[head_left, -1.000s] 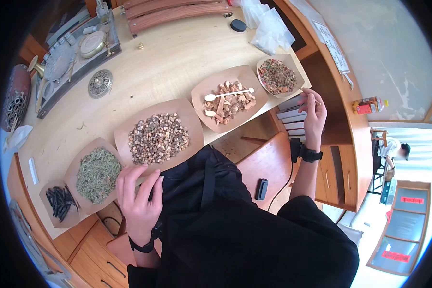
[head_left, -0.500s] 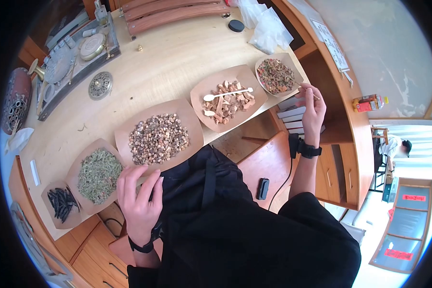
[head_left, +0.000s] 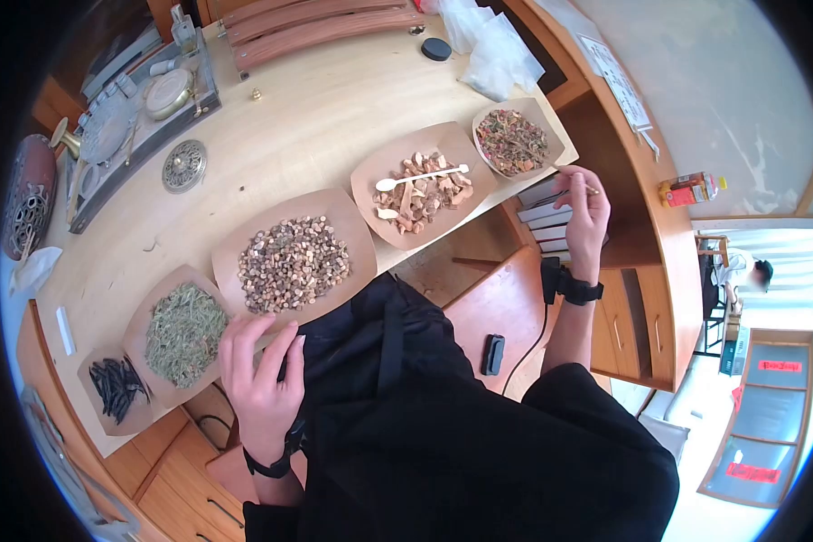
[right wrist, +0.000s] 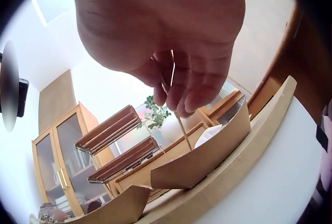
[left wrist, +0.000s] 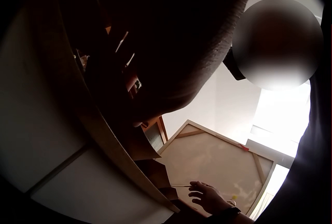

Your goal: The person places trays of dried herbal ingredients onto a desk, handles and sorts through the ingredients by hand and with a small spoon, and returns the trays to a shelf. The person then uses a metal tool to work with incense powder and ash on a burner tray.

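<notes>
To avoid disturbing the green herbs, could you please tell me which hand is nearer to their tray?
Left. The left hand is beside the tray, on its right; the right hand is far along the row, holding a thin stick near the mixed herbs.

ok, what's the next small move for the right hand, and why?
Probably ease the stick a little further over the mixed herbs: the right hand pinches it from just outside the small tray, and it slants down past the tray wall. Its tip is hidden, so go gently.
</notes>
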A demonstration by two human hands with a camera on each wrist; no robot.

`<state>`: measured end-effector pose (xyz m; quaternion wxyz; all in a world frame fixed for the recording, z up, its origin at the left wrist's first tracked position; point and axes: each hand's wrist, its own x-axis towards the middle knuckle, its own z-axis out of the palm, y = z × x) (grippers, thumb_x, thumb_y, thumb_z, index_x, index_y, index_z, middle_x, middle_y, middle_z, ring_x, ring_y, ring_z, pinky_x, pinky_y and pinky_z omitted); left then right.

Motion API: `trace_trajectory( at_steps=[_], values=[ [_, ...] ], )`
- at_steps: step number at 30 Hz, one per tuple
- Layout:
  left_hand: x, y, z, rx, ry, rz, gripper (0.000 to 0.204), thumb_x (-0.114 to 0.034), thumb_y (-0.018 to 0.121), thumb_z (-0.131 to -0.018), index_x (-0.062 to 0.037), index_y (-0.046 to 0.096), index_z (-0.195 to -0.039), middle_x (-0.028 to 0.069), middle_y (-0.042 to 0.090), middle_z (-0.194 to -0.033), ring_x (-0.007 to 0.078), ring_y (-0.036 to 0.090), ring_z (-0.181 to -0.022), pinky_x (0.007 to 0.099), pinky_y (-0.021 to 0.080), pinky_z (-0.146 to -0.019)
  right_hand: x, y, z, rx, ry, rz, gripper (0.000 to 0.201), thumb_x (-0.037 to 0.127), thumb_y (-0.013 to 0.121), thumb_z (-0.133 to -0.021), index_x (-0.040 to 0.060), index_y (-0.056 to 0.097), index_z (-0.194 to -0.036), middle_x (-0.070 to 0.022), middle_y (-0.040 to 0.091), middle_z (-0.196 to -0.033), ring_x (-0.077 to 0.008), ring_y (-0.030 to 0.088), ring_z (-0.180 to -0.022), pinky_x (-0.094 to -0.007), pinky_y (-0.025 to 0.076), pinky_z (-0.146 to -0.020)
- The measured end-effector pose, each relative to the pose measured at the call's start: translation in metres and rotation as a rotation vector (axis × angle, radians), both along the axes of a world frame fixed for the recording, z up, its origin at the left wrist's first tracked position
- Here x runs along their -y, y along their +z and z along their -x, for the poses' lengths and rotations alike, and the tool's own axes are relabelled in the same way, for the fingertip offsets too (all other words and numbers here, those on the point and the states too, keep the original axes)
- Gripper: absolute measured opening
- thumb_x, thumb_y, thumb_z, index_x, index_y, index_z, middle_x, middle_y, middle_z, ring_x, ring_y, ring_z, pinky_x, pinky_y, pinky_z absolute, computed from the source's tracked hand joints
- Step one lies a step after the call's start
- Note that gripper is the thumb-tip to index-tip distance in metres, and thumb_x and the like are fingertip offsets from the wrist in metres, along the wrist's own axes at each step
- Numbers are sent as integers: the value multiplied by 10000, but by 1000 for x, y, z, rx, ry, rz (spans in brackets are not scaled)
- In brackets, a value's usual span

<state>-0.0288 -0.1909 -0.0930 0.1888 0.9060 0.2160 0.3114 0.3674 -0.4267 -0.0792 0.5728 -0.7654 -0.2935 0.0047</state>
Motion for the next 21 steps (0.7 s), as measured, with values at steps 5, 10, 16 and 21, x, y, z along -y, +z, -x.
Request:
trace_trajectory(
  at_steps=[5, 10, 16, 21],
  values=[
    [-1, 0, 1, 0, 2, 16, 212, 8, 810, -793, -24, 751, -993, 123, 647, -1100, 347, 629, -1043, 481, 517, -952, 2, 1, -1, 18, -76, -93, 264, 187, 516, -1110, -1, 697, -1146, -45, 668, -989, -97, 640, -869, -235, 513, -672],
    [-1, 0, 0, -7, 5, 10, 201, 5, 811, -796, -21, 752, -986, 124, 648, -1100, 349, 629, -1044, 476, 518, -944, 4, 2, 2, -2, 44, -13, 275, 200, 516, -1112, -4, 700, -1130, -40, 676, -988, -91, 630, -867, -233, 498, -677],
    [-1, -2, 1, -6, 16, 17, 213, -34, 822, -794, -59, 767, -998, 101, 647, -1104, 335, 636, -1035, 507, 535, -946, -1, 0, -1, 4, 68, 0, 274, 197, 507, -1115, 0, 695, -1144, -43, 679, -989, -85, 633, -869, -230, 503, -670],
    [0, -1, 2, -10, 16, 7, 214, -44, 823, -798, -60, 770, -1005, 97, 647, -1103, 329, 640, -1029, 514, 536, -961, 2, -5, -31, 2, -147, -8, 289, 227, 501, -1119, 33, 694, -1213, -35, 687, -1020, -71, 635, -865, -209, 508, -656]
  ],
)
